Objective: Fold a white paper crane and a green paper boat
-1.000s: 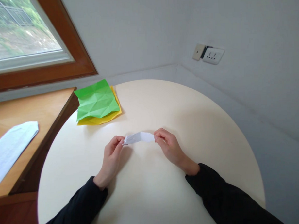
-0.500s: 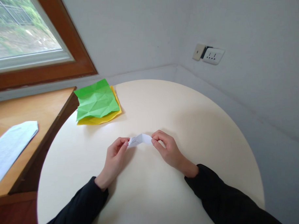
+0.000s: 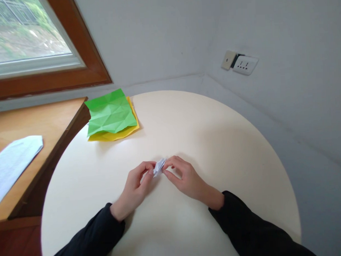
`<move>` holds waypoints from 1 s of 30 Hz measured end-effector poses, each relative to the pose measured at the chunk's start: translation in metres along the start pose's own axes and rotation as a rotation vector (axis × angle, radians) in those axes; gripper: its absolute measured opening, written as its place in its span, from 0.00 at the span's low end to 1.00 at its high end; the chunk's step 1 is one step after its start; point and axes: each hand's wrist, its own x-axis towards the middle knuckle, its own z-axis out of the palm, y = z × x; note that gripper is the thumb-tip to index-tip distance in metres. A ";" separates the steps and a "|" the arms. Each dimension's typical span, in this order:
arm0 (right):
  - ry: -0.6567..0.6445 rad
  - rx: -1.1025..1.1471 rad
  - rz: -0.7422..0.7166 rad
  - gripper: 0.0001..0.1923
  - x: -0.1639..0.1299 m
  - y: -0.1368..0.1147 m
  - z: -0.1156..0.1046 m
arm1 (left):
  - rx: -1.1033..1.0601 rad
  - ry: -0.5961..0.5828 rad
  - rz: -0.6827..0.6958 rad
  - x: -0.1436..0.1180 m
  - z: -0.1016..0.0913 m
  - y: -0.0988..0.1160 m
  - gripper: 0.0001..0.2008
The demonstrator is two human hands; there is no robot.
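Small white folded paper point(image 3: 159, 166) pinched between both hands, just above the round bench point(image 3: 215, 141), near its middle. Left hand point(image 3: 136, 189) and right hand point(image 3: 183, 178) close together, fingertips clamped on opposite ends, likely to press the fold flat. Green sheet point(image 3: 111, 111) lies atop yellow sheet point(image 3: 109, 136) at the far-left rim, well apart.

You have no text, label, brand or number that can be read here. The white printed paper sheet point(image 3: 12, 163) on the brown wooden tabletop point(image 3: 47, 121) at your left carries faint lines of print, but they are too small and blurred to make out. The white wall socket plate point(image 3: 245, 64) shows only its pin holes, no lettering.
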 end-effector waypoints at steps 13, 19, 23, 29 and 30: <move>0.136 -0.127 -0.132 0.08 0.001 -0.002 0.001 | 0.081 -0.109 0.039 -0.002 -0.003 0.007 0.13; 0.111 -0.080 -0.141 0.07 -0.001 -0.007 0.004 | 0.046 -0.124 0.122 -0.005 -0.001 0.003 0.11; 0.085 -0.090 -0.163 0.06 -0.002 -0.008 0.006 | 0.054 -0.081 0.107 -0.003 0.003 -0.001 0.07; 0.034 -0.120 -0.143 0.07 -0.003 -0.007 0.006 | 0.058 -0.073 0.060 -0.002 0.005 -0.001 0.08; 0.020 -0.129 -0.129 0.07 -0.004 -0.007 0.006 | 0.056 -0.076 0.043 -0.002 0.005 0.000 0.09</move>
